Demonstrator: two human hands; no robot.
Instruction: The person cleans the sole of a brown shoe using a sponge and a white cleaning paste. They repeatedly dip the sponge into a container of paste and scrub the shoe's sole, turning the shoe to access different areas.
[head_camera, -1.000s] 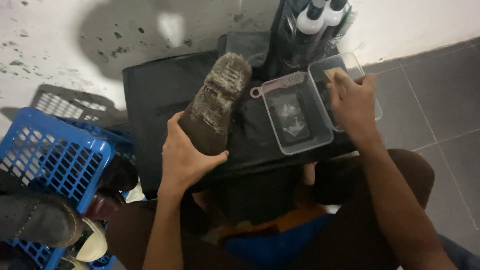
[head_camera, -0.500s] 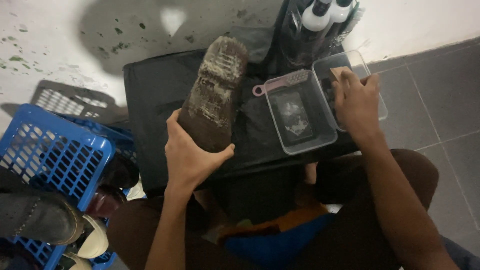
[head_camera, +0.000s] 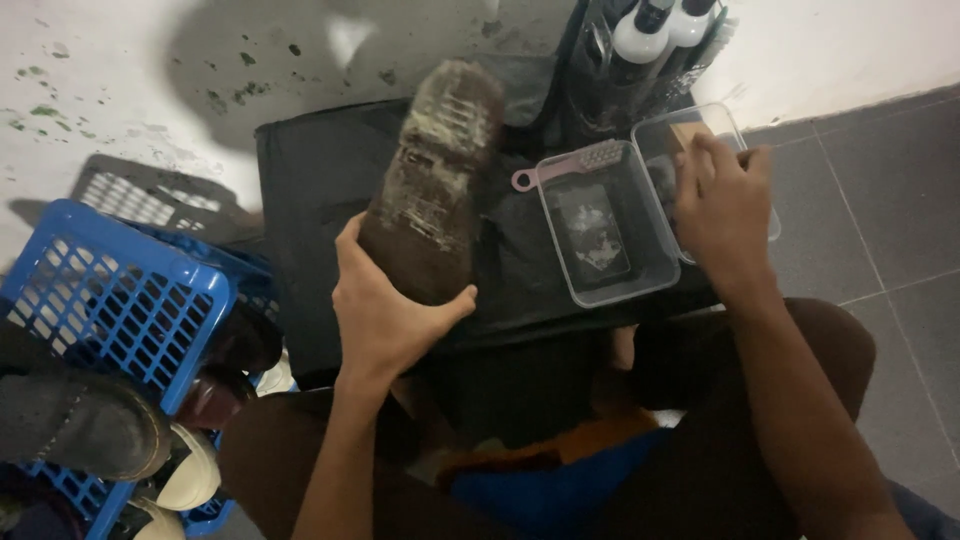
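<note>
Right hand (head_camera: 722, 205) shifting slightly within clear tray (head_camera: 700, 135) at black bench (head_camera: 320, 180) right edge, grip unclear. Left hand (head_camera: 385, 310) gripping muddy shoe (head_camera: 435, 185), sole up, over bench middle. Blue basket (head_camera: 110, 300) crowding left; grey tile floor (head_camera: 880, 200) right.

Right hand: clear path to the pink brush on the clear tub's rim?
Probably yes. The right hand sits over the neighbouring clear container, and the pink brush lies uncovered on the tub's far rim just beside it. The left hand holds the shoe well aside.

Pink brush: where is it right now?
Head view, right of centre: the pink brush lies across the back rim of the clear plastic tub, between the upturned shoe sole and the right hand.
</note>
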